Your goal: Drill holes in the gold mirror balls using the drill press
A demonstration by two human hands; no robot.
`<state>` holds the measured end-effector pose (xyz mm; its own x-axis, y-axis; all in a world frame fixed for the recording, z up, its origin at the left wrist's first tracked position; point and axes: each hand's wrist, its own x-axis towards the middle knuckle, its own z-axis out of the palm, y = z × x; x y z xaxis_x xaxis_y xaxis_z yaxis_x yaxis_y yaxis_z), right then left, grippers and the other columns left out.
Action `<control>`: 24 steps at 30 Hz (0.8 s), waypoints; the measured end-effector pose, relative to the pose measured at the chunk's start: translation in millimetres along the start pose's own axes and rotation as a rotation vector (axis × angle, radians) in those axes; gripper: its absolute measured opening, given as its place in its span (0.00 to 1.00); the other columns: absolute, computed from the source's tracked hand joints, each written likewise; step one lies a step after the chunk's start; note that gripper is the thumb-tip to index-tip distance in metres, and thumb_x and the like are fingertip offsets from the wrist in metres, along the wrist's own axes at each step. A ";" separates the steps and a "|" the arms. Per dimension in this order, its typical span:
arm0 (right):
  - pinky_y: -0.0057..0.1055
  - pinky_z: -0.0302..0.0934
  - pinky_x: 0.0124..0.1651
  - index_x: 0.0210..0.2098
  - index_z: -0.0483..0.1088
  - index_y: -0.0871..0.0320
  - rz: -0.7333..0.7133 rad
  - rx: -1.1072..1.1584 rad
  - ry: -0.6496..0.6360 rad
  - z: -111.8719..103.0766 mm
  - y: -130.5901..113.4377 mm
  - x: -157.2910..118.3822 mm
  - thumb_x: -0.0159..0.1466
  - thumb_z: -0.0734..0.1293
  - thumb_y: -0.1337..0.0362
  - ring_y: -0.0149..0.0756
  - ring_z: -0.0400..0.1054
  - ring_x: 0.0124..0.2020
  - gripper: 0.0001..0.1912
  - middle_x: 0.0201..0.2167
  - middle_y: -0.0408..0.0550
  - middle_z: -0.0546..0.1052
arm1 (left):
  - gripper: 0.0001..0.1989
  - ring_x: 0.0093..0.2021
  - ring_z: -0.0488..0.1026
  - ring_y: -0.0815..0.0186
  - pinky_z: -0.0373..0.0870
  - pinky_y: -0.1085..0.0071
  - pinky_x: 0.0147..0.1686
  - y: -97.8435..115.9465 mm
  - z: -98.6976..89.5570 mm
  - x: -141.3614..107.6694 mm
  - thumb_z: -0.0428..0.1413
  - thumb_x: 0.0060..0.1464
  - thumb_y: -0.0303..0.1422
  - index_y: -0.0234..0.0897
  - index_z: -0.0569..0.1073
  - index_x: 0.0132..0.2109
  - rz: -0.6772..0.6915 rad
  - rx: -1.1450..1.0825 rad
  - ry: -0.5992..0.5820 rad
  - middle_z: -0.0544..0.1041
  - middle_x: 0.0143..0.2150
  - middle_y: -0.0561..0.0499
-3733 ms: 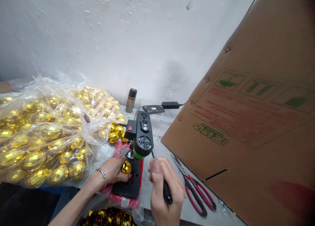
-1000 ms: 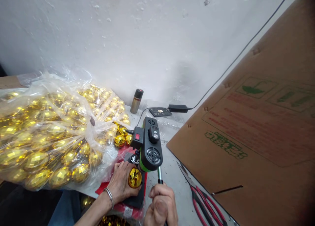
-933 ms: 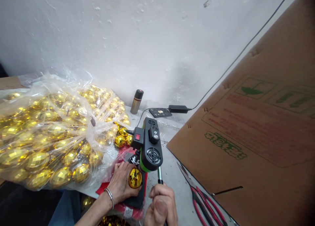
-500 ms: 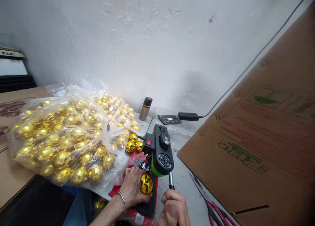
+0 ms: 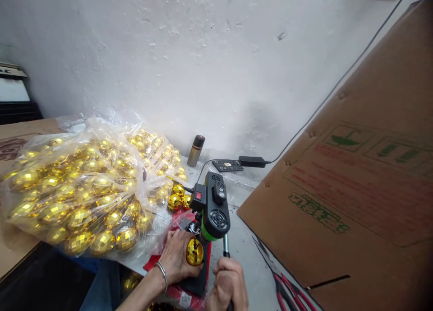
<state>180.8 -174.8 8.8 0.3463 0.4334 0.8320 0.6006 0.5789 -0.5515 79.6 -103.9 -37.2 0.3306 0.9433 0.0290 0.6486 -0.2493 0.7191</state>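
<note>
Gold ball (image 5: 195, 252), showing no long axis, sits gripped in the fingers of the left hand (image 5: 176, 259), just near-left of the black machine (image 5: 216, 207), while the right hand (image 5: 229, 282) clasps the lever (image 5: 226, 245) to that machine's right.

gold ball (image 5: 195, 252): shiny like mirrors | from it, 10 o'clock, bag (image 5: 144, 191): see-through, crinkly plastic | 1 o'clock, machine (image 5: 216, 205): dull plastic | 3 o'clock, lever (image 5: 226, 244): smooth, shiny metal | 2 o'clock, box (image 5: 338, 166): dull cardboard | 12 o'clock, wall (image 5: 216, 76): rough, bumpy

Scissors (image 5: 285, 280) lie beside the cardboard box (image 5: 324, 180); 1 capped bottle (image 5: 195, 154) stands near the wall (image 5: 203, 85).
</note>
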 end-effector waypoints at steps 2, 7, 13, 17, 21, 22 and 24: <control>0.29 0.57 0.35 0.29 0.63 0.54 0.005 0.000 -0.015 -1.2 5.9 -10.5 0.74 0.59 0.70 0.30 0.66 0.29 0.16 0.29 0.41 0.71 | 0.27 0.53 0.74 0.44 0.63 0.51 0.54 0.3 -0.6 0.2 0.67 0.40 0.37 0.39 0.77 0.50 0.003 -0.023 0.002 0.81 0.49 0.44; 0.31 0.61 0.35 0.30 0.65 0.54 -0.082 -0.009 0.017 5.4 30.2 -28.2 0.74 0.58 0.67 0.32 0.67 0.28 0.16 0.28 0.41 0.71 | 0.27 0.53 0.74 0.42 0.64 0.49 0.54 -0.6 -0.5 -0.2 0.68 0.40 0.37 0.38 0.78 0.50 0.003 -0.028 0.001 0.82 0.50 0.42; 0.29 0.55 0.30 0.27 0.62 0.54 -0.006 0.022 0.024 3.1 1.8 5.9 0.74 0.60 0.66 0.28 0.62 0.24 0.17 0.26 0.39 0.69 | 0.27 0.52 0.77 0.43 0.67 0.48 0.54 -2.5 3.4 0.3 0.68 0.40 0.36 0.37 0.78 0.50 0.035 0.001 0.074 0.82 0.48 0.43; 0.30 0.51 0.30 0.28 0.64 0.54 0.242 0.071 -0.057 -6.4 -45.8 58.4 0.76 0.61 0.59 0.28 0.58 0.25 0.18 0.25 0.38 0.65 | 0.28 0.52 0.78 0.42 0.70 0.44 0.56 -10.3 9.5 -11.2 0.70 0.41 0.34 0.37 0.78 0.53 0.094 0.047 0.137 0.83 0.48 0.42; 0.31 0.51 0.32 0.27 0.63 0.54 0.317 0.068 -0.089 -7.1 -62.1 77.8 0.77 0.61 0.53 0.29 0.56 0.26 0.22 0.24 0.38 0.63 | 0.35 0.55 0.79 0.41 0.73 0.42 0.57 -40.2 18.0 -43.8 0.74 0.42 0.39 0.41 0.77 0.59 0.208 0.120 0.197 0.83 0.53 0.40; 0.31 0.51 0.32 0.27 0.63 0.54 0.321 0.072 -0.085 -6.1 -61.6 76.0 0.77 0.61 0.53 0.29 0.56 0.26 0.22 0.24 0.38 0.64 | 0.40 0.56 0.79 0.40 0.74 0.42 0.57 -48.6 18.0 -50.8 0.75 0.41 0.45 0.41 0.76 0.61 0.251 0.124 0.196 0.82 0.55 0.39; 0.32 0.50 0.32 0.28 0.65 0.54 0.318 0.082 -0.067 -3.5 -58.6 68.2 0.77 0.60 0.53 0.30 0.56 0.26 0.21 0.25 0.39 0.65 | 0.48 0.60 0.77 0.38 0.75 0.43 0.58 -60.1 12.5 -55.1 0.72 0.42 0.56 0.41 0.71 0.67 0.317 0.113 0.203 0.79 0.61 0.36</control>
<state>171.7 -181.6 98.1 0.4571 0.6439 0.6135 0.4093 0.4601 -0.7879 31.0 -143.6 -90.7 0.3915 0.8369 0.3825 0.6113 -0.5472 0.5717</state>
